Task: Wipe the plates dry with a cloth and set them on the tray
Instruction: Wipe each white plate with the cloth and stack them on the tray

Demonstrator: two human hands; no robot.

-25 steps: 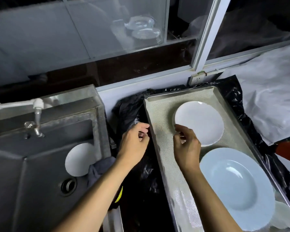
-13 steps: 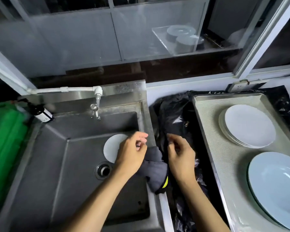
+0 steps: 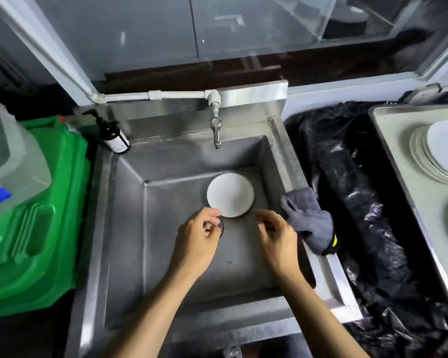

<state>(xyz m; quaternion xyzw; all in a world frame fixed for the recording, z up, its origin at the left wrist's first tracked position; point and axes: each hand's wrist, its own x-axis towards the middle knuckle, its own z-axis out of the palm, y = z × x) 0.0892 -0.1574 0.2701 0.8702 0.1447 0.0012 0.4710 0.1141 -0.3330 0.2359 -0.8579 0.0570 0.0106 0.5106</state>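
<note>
Plate, small, white (image 3: 230, 195): lies flat on the floor of the steel sink (image 3: 130, 228), just beyond both hands.
Left hand (image 3: 195, 240): over the drain, fingers loosely curled, holding nothing, fingertips at the plate's near rim.
Right hand (image 3: 277, 237): likewise empty, just short of the rim.
Cloth, grey (image 3: 307, 218): draped over the sink's right wall, beside the right hand.
Tray (image 3: 398, 161): far right, carrying stacked plates (image 3: 435, 153).
Risks, judged: a flat, probably wet plate gives little edge to grip; it may slip and chip on steel. Carrying it across could snag the black plastic sheeting (image 3: 367, 202).
</note>
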